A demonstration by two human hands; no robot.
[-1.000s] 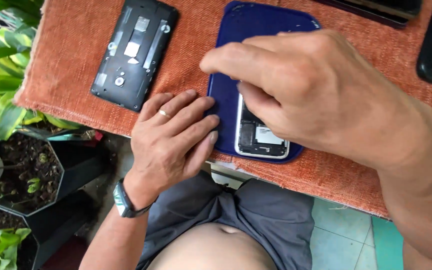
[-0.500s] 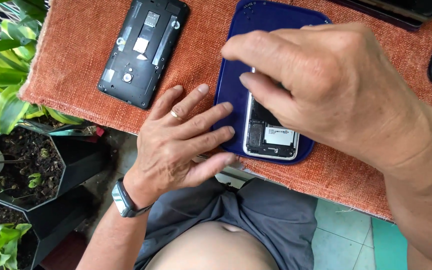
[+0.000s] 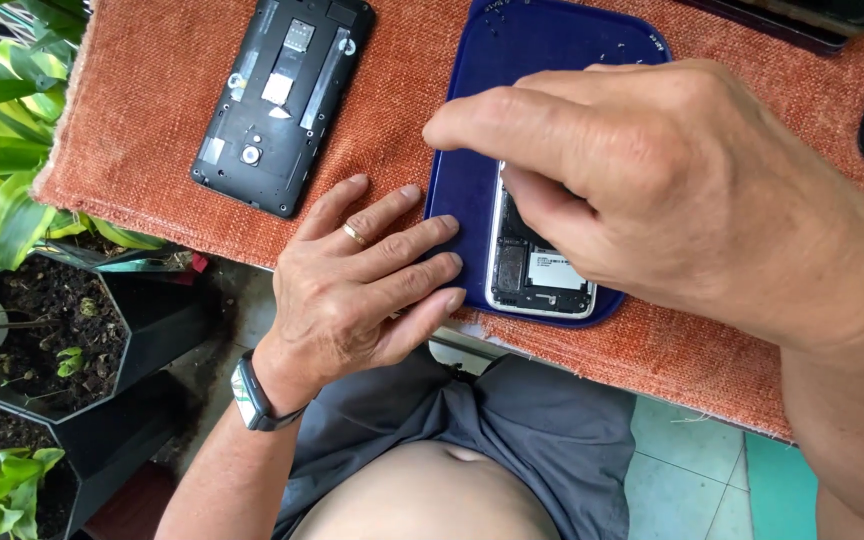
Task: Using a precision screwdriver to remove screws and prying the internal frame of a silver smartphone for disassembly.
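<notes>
left hand (image 3: 352, 290) lies flat, fingers spread, tips pressing the edge of the dark blue rubbery work mat (image 3: 552, 60) so it stays put, gripping nothing. right hand (image 3: 672, 190) pinches down into the opened white-framed phone (image 3: 537, 265) on that mat; what its fingers hold is hidden. beyond, 1 black backless phone (image 3: 282, 100) lies on the orange woven cloth (image 3: 132, 130).

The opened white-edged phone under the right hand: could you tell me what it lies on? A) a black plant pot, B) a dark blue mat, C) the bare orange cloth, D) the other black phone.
B: the opened phone lies on the dark blue mat, which rests on the orange cloth; the right hand is over it.
</notes>
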